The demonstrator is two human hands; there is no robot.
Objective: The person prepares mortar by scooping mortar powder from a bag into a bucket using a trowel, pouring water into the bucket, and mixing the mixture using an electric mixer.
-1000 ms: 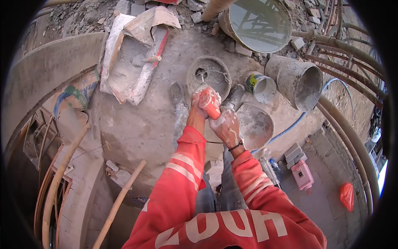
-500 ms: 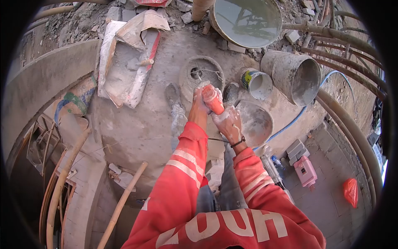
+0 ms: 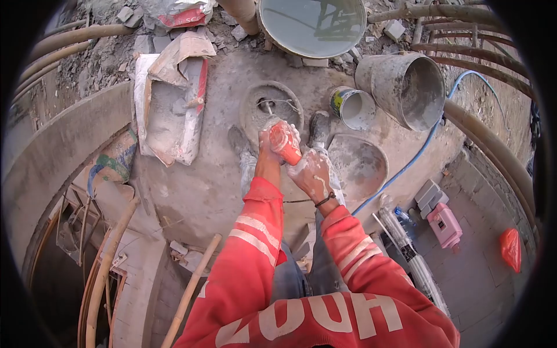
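A red power drill [image 3: 285,144] is gripped in both my hands, its back end toward me. My left hand [image 3: 268,146] wraps the left side near its front. My right hand [image 3: 311,172], smeared with white paste, closes round the rear part; its fingers are partly hidden. From the drill's front a thin metal shaft [image 3: 268,108] runs into a round, mortar-crusted tub [image 3: 297,98] holding grey mix, just ahead of my feet. A wire handle lies across that tub. Its near rim is partly covered by the drill and hands.
Left lies a torn cement bag [image 3: 200,110] with grey powder. To the right are a small paint bucket [image 3: 355,108], a large tipped bucket [image 3: 400,87], a shallow basin [image 3: 380,165] and a blue hose [image 3: 400,174]. A water-filled tub [image 3: 313,57] stands ahead. A bamboo pole [image 3: 194,284] leans lower left.
The view has shifted and turned slightly, so the surroundings sit differently in frame. Both hands keep their hold on the drill, and more of its shaft shows over the tub.
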